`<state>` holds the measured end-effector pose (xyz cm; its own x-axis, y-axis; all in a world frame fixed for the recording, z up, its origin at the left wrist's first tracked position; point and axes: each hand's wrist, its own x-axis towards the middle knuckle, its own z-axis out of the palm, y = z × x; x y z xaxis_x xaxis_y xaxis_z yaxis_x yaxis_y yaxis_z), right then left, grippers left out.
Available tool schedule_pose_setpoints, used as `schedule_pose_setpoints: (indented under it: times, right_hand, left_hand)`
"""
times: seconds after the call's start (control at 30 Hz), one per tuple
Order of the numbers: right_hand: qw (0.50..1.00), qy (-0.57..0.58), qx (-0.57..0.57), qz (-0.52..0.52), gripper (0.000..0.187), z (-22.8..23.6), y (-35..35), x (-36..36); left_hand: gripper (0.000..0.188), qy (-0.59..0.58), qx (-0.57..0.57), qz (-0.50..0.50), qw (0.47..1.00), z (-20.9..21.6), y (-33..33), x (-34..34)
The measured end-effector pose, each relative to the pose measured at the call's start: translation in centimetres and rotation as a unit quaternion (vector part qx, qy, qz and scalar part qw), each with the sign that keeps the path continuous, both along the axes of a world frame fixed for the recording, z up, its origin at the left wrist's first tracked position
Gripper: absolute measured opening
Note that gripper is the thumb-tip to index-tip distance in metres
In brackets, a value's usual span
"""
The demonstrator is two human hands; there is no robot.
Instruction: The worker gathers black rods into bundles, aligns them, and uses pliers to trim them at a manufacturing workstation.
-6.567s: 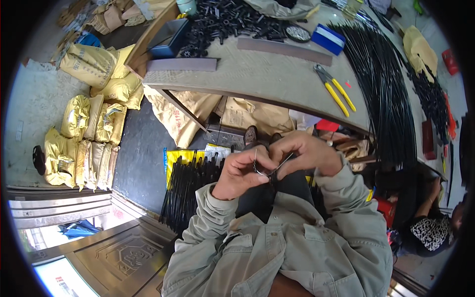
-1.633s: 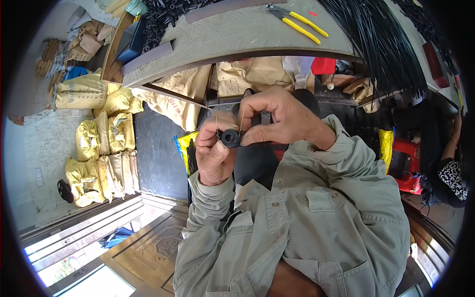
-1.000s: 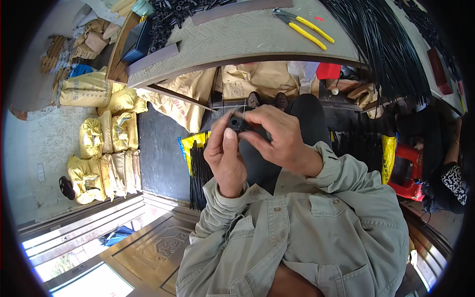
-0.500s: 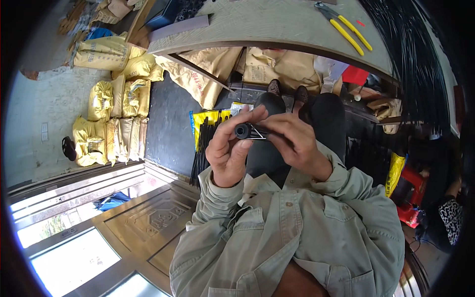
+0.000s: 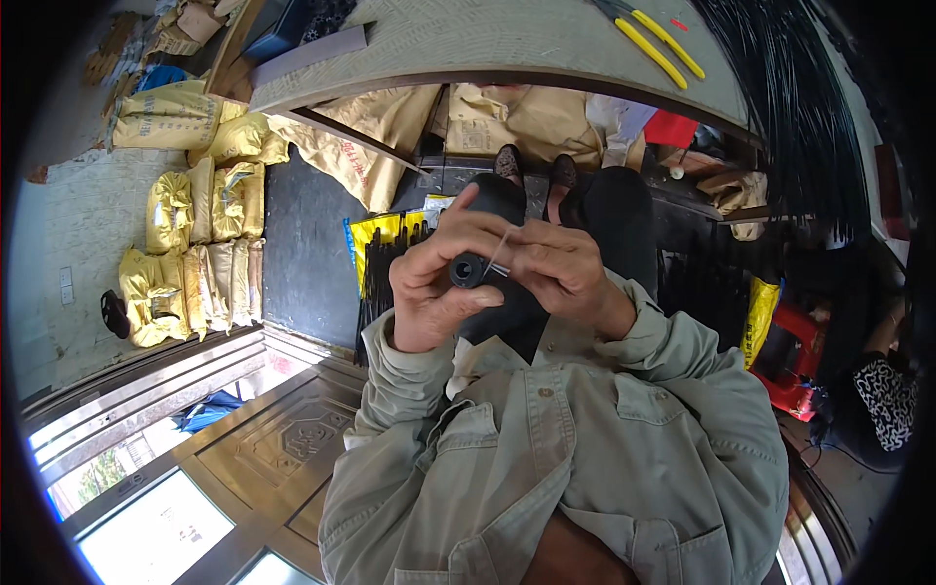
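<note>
Above my lap, my left hand (image 5: 426,278) is closed around a black tube (image 5: 466,271), whose round end with a hole in it faces up. Thin silvery metal rods (image 5: 500,255) stick out beside the tube. My right hand (image 5: 561,265) is closed at them, its thumb and fingers pinched together where the rods run in. The rest of the tube and the ends of the rods are hidden by my fingers. Left of my knees, several black rods (image 5: 382,278) stand on end in front of a yellow bag (image 5: 375,231).
A workbench (image 5: 507,44) spans the far side, with yellow-handled pliers (image 5: 651,44) and a hanging bundle of black strands (image 5: 799,117). Full yellow sacks (image 5: 168,210) line the left wall. A brown door (image 5: 292,439) is at lower left; another person's arm (image 5: 882,336) shows at right.
The whole view has shifted, with the surroundings now farther left. One thin metal rod now slants upward beside the tube, and my right hand sits closer to the tube's end.
</note>
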<state>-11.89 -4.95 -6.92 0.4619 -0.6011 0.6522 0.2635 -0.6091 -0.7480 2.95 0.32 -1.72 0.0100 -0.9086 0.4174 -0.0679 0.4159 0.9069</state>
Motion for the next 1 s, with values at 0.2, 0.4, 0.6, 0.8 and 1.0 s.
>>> schedule_pose_setpoints:
  times: [0.2,0.4,0.6,0.8,1.0]
  right_hand:
    - [0.989,0.051,0.025,0.137,0.035,0.5,-2.8,-1.5]
    - [0.779,0.392,-0.186,-0.453,0.025,3.1,-15.3,-6.9]
    - [0.702,0.477,-0.249,-0.467,0.028,0.8,-19.9,-7.7]
    - [0.918,0.049,0.335,-0.207,0.033,4.1,-13.2,-6.9]
    - [0.977,0.194,0.09,-0.016,0.015,7.2,-4.4,-4.6]
  left_hand:
    - [0.032,0.029,-0.033,-0.035,0.998,-1.0,-1.1,-0.6]
    - [0.032,0.222,-0.002,-0.032,0.975,-1.2,0.0,-2.1]
    - [0.045,0.186,0.042,-0.037,0.981,-1.0,0.2,-1.7]
    - [0.051,0.162,-0.004,-0.021,0.987,-1.2,0.0,-0.8]
    - [0.06,0.138,0.048,0.032,0.989,-0.9,0.1,-0.7]
